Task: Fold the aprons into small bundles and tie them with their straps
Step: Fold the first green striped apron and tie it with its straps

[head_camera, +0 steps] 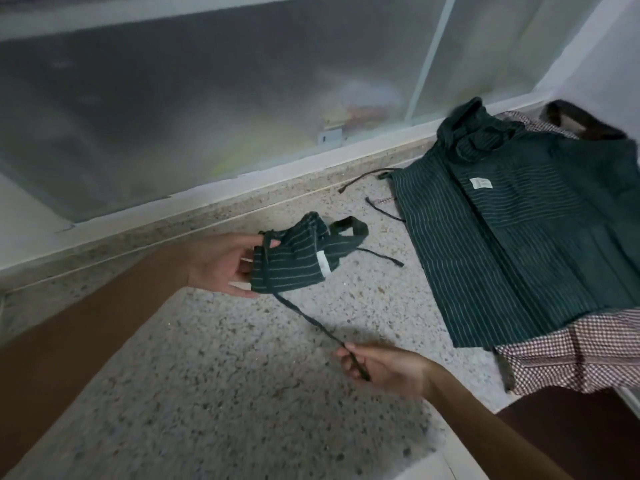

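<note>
The left hand (pixel 221 265) curls its fingers and thumb around the left end of a small folded bundle (pixel 291 258) of dark green striped apron cloth, the thumb tip resting on top where a thin strap crosses it. The right hand (pixel 377 367) pinches the free end of that strap (pixel 311 320) between thumb and curled fingers, so the strap runs taut from the lower edge of the bundle down to the right hand.

A white label sits on the bundle's right side, and a wider dark loop (pixel 349 228) and another thin tie trail from the bundle onto the speckled stone counter (pixel 242 375).

To the right of the bundle, well apart from it, a second green striped apron (pixel 519 244) lies spread flat on the counter, on top of a red checked cloth (pixel 571 351) that shows along its lower and upper edges. Behind the bundle, a frosted window (pixel 207 98) runs along the counter's far edge.
</note>
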### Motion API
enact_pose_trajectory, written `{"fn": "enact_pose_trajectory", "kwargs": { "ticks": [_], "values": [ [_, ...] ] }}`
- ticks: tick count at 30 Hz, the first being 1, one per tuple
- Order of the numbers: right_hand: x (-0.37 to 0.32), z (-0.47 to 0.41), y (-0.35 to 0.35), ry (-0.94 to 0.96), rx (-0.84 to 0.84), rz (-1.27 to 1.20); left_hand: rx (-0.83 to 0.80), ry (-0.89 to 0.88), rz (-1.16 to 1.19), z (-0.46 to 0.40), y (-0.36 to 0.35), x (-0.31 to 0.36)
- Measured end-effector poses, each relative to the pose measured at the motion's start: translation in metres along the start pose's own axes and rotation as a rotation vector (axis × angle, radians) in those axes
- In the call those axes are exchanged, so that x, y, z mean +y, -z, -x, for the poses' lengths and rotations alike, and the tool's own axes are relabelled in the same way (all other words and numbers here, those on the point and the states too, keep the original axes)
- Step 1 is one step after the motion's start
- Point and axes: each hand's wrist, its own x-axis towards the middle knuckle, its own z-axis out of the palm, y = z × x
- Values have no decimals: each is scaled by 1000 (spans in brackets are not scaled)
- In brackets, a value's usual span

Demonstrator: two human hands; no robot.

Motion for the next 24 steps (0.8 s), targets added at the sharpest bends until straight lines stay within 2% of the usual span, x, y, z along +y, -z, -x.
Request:
{"fn": "enact_pose_trajectory", "kwargs": {
  "ticks": [7,12,15,17,19,21,22,23,24],
  "values": [
    [-35,-25,19,50,48,249,-282,127,-436,9,-18,-20],
    [-58,-43,19,149,37,271,-228,159,-626,5,-34,-38],
    [-59,-38,24,222,-20,243,-160,73,-683,6,-33,-44],
    [-58,-31,36,147,46,336,-110,-16,-730,7,-30,-46],
    [-73,-15,44,-3,124,602,-69,-93,-778,9,-23,-48],
    [-99,3,54,-118,249,1075,-68,-166,-781,12,-19,-49],
    [-115,10,52,-105,372,1330,-70,-199,-774,15,-19,-48],
    [-128,14,45,11,514,1509,-70,-233,-770,17,-18,-47],
    [-137,14,29,202,565,1544,-70,-264,-775,19,-18,-46]
  ]
}}
